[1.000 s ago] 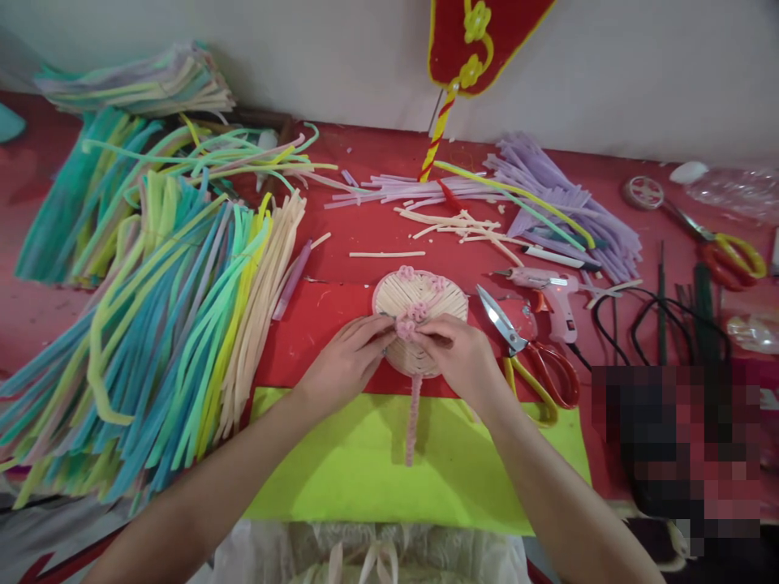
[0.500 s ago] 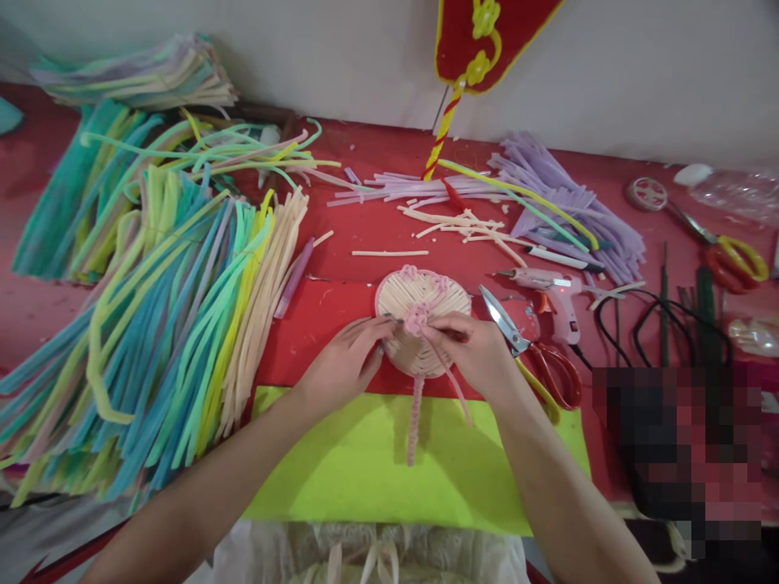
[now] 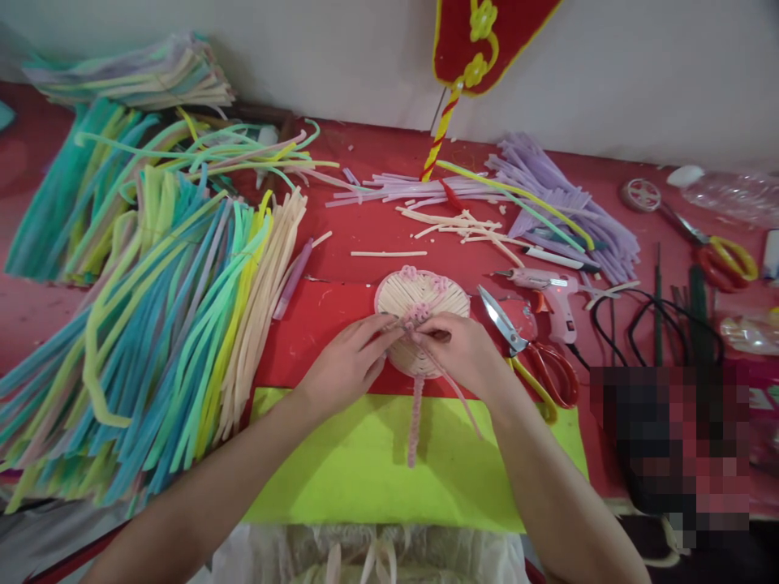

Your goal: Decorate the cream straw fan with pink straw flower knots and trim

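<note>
Round fan (image 3: 411,357) lies on the red desk (image 3: 365,227), its disc beneath both hands and its handle over the yellow-green mat (image 3: 341,466). Right hand (image 3: 466,350): fingers pinched narrow on a pink strip (image 3: 458,393), its free end trailing toward the wrist. Left hand (image 3: 346,357): fingertips close together near the disc centre; whether they grip cannot be told. Caution: snagging the trailing end could pull the strip out of line or strain the pink flowers (image 3: 419,311). A sideways wrist movement could strike the nearby scissors (image 3: 504,322).
</note>
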Action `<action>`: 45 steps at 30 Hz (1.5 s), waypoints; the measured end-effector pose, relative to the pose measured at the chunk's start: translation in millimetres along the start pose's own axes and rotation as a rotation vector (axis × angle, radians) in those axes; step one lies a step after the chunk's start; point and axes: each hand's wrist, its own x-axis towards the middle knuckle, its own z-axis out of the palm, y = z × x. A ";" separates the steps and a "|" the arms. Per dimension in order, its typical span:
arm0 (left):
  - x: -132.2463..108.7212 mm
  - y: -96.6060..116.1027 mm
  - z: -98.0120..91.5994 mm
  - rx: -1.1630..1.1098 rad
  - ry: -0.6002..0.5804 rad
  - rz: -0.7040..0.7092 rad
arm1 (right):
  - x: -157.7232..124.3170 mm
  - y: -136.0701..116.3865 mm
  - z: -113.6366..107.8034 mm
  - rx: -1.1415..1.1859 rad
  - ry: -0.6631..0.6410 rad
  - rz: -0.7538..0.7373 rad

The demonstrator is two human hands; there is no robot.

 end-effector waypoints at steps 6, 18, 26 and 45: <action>-0.3 0.9 1.2 0.264 -0.110 0.120 | -4.1 6.9 4.4 -0.028 0.186 -0.075; -4.3 15.0 0.9 0.476 -0.070 0.091 | -60.0 41.1 24.8 -0.436 0.346 -0.508; -5.6 46.3 6.7 0.598 -0.117 -0.040 | -61.1 44.9 24.8 -0.561 0.275 -0.499; 4.9 15.3 -10.7 0.002 -0.162 -0.261 | -44.0 33.1 13.0 -0.813 0.233 -0.611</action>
